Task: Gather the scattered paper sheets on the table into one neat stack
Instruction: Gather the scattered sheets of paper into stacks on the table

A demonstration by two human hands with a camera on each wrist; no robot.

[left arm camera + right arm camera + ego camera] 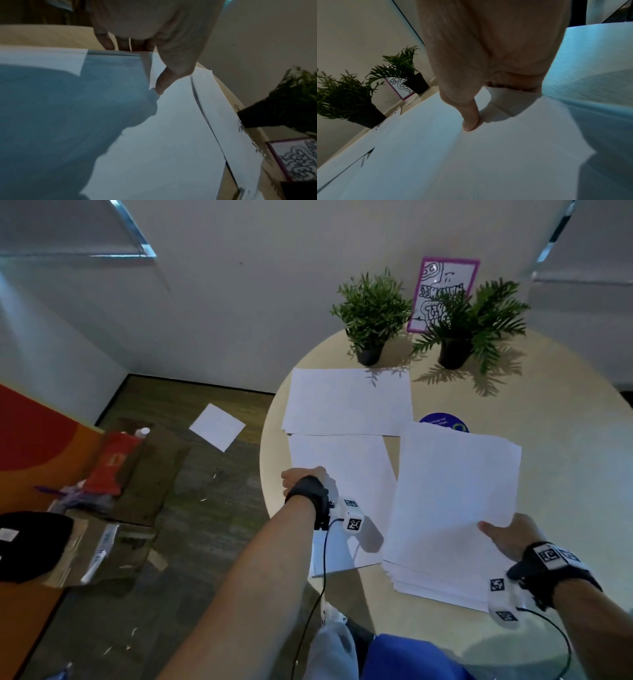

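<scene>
White paper sheets lie in three groups on the round beige table (565,440). My right hand (510,535) pinches the near right corner of the top sheets of the right stack (452,491), thumb (471,121) on top and fingers underneath. The stack's near edge is fanned out. My left hand (305,477) grips the left edge of the middle sheet (342,460) at the table's rim, thumb (161,86) pressed on the paper and fingers curled at its edge. A third group of sheets (346,402) lies farther back, flat and untouched.
One more white sheet (217,426) lies on the floor left of the table. Two potted plants (371,313) (469,323) and a pink-framed sign (442,289) stand at the table's far edge. A blue round sticker (442,421) shows behind the right stack. Cardboard boxes (137,474) clutter the floor.
</scene>
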